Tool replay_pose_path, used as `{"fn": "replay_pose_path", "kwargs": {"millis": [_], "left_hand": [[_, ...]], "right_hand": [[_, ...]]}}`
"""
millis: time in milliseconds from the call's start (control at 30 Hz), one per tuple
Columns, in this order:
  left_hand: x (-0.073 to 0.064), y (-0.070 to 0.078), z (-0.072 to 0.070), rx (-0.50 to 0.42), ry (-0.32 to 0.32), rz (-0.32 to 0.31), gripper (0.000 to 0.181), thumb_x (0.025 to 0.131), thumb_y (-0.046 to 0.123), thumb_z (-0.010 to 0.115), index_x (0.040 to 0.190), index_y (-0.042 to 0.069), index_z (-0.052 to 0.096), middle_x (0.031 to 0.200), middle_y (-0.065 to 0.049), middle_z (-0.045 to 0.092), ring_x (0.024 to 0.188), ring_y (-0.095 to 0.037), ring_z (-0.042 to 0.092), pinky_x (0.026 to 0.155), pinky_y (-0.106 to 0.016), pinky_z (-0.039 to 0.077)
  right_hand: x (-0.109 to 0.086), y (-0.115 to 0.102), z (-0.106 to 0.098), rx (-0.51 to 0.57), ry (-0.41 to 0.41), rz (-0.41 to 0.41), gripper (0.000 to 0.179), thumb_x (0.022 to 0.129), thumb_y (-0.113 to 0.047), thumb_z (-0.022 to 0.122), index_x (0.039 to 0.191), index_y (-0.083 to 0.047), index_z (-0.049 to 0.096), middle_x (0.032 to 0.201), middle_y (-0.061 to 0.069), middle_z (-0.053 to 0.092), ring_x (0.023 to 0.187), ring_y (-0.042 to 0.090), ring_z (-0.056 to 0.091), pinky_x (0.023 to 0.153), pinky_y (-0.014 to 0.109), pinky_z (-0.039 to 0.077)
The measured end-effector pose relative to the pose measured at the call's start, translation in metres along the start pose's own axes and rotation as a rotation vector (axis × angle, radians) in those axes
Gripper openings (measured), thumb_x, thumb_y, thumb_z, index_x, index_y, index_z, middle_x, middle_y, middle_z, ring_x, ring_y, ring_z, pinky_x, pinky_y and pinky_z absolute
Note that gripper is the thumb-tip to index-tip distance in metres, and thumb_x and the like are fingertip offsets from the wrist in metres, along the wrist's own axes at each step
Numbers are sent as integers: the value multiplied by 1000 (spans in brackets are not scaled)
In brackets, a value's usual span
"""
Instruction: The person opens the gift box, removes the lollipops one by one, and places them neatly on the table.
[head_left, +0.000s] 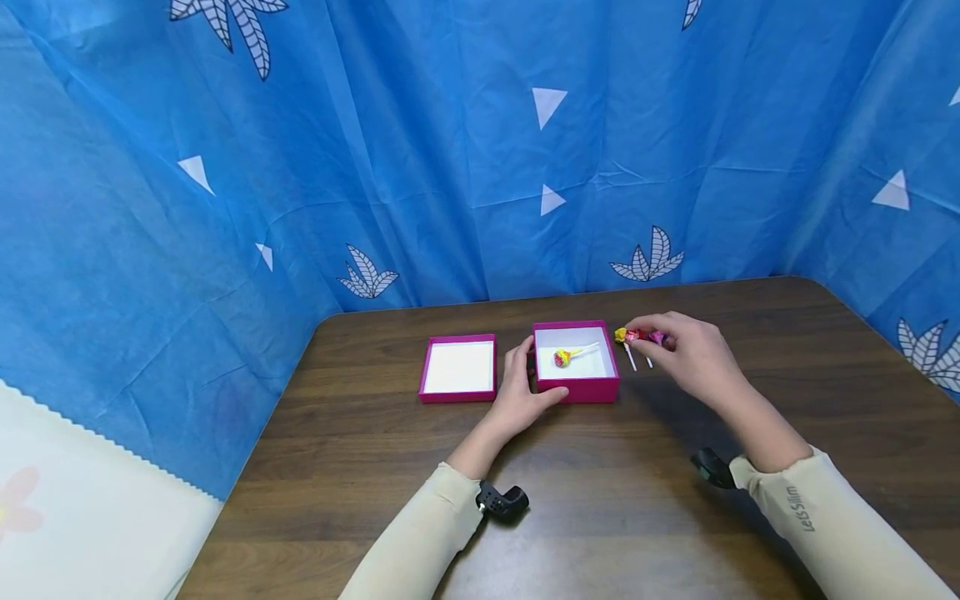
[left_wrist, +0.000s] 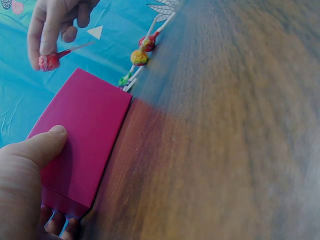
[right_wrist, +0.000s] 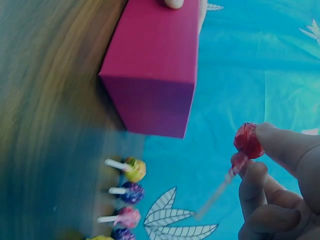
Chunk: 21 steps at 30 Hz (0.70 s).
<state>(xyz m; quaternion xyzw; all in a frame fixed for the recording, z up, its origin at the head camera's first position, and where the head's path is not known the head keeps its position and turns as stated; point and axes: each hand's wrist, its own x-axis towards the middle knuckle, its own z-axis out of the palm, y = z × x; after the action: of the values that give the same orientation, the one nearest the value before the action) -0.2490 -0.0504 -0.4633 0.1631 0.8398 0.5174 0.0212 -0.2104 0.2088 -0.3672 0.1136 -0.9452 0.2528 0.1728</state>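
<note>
My right hand point(head_left: 693, 354) pinches a red-wrapped lollipop point(right_wrist: 248, 141) by its candy head, between thumb and fingers. It is raised above the table, to the right of an open magenta box point(head_left: 583, 391). Inside the box, on the white bottom, lies a yellow-and-red lollipop point(head_left: 562, 358) with its stick pointing right. My left hand point(head_left: 517, 400) grips the box at its left corner, thumb on the front wall and fingers round the left side. Several lollipops lie right of the box, among them a yellow one point(right_wrist: 135, 170), a purple one point(right_wrist: 132, 193) and a pink one point(right_wrist: 129, 217).
A shallow magenta lid point(head_left: 459, 367), white inside up, lies left of the box on the dark wooden table point(head_left: 360, 467). Behind the table hangs a blue curtain point(head_left: 450, 167) with white leaves and triangles. Dark wrist cameras point(head_left: 504, 502) are strapped to both sleeves.
</note>
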Motion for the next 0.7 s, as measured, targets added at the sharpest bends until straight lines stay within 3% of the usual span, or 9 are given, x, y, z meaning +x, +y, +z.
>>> {"fn": "replay_pose_path", "kwargs": {"millis": [233, 467, 700], "left_hand": [[1, 0, 0, 10, -4, -5, 99, 85, 36, 78, 159, 23, 15, 158, -6, 25, 143, -23, 33, 116, -44, 41], [1, -1, 0, -1, -2, -1, 98, 85, 34, 79, 159, 24, 14, 158, -6, 25, 144, -23, 32, 116, -45, 42], [2, -2, 0, 13, 1, 10, 99, 85, 34, 79, 159, 20, 15, 157, -7, 26, 144, -23, 32, 118, -44, 39]], "right_hand": [[-6, 19, -1, 5, -20, 68, 30, 88, -25, 77, 116, -14, 73, 104, 16, 74, 81, 25, 56, 58, 24, 45], [-10, 32, 1, -11, -32, 132, 31, 89, -30, 76, 114, -12, 73, 96, 16, 74, 75, 24, 55, 53, 26, 42], [-13, 41, 5, -24, -98, 219, 31, 91, -34, 74, 112, -10, 72, 90, 14, 74, 71, 22, 56, 54, 27, 40]]}}
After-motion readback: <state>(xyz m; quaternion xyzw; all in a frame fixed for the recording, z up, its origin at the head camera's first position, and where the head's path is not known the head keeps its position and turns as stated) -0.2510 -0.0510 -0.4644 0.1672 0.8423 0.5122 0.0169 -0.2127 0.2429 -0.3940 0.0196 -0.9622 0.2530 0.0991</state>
